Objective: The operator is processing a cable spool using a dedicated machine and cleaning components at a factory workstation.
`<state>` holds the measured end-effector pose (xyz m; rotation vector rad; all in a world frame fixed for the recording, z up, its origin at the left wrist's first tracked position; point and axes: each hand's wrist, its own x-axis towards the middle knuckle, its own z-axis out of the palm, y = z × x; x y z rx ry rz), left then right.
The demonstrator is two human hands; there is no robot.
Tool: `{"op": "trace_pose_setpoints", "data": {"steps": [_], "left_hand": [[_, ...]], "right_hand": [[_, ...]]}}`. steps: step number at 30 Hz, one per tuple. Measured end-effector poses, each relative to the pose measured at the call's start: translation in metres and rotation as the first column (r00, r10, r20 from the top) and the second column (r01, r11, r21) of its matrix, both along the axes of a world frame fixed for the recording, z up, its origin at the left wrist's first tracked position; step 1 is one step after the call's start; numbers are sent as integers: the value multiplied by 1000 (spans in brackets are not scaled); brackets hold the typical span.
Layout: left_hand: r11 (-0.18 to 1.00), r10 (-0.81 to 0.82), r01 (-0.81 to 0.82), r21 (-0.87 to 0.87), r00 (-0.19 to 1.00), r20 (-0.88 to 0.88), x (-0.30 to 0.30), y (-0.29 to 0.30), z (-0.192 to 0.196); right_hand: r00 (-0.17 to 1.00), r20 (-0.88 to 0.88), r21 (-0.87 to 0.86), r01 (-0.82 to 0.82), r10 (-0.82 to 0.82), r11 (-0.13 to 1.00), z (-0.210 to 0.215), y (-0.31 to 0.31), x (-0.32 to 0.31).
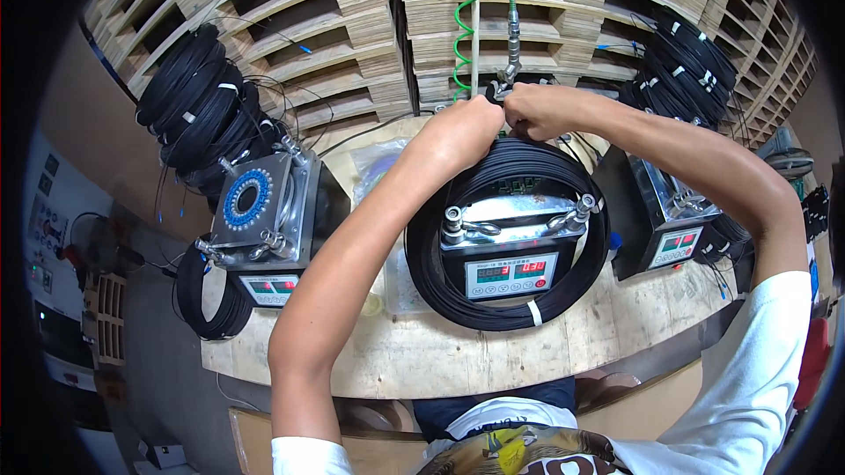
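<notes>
Both arms reach to the far side of the wooden table, where my hands meet just beyond a large coil of black cable [574,294]. My left hand [475,127] is closed, its fingers turned away from view. Close beside it, my right hand [539,111] is closed too, with fingers curled down. What they grip is hidden by the hands. The metal end of a green air hose [513,39] hangs right behind them. The coil rings a machine with a red digital display [511,276] and two metal clamps on its top.
A second machine with a blue ringed disc [247,199] stands left, a third machine [676,248] right. Stacks of coiled black cable [189,105] rise behind both. Wooden pallets [352,0] form the back wall. A smaller cable coil [216,312] hangs over the table's left edge.
</notes>
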<state>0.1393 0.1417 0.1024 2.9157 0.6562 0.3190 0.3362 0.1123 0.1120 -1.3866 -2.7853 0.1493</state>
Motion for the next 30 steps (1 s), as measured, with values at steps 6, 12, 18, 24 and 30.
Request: {"op": "trace_pose_setpoints", "data": {"steps": [6, 12, 18, 24, 30], "left_hand": [[999, -10, 12, 44, 999, -40, 3, 2, 6], [980, -67, 96, 172, 984, -166, 22, -1, 4], [962, -75, 177, 209, 904, -422, 33, 3, 11], [949, -158, 267, 170, 866, -474, 28, 14, 17], [948, -161, 298, 113, 755, -636, 38, 12, 29]], "right_hand": [[998, -26, -77, 57, -59, 995, 53, 1, -11], [986, -76, -143, 137, -149, 980, -6, -2, 13], [947, -88, 262, 322, -310, 910, -21, -39, 5], [958, -125, 327, 284, -257, 901, -21, -53, 3], [977, -42, 327, 209, -207, 922, -22, -47, 2]]}}
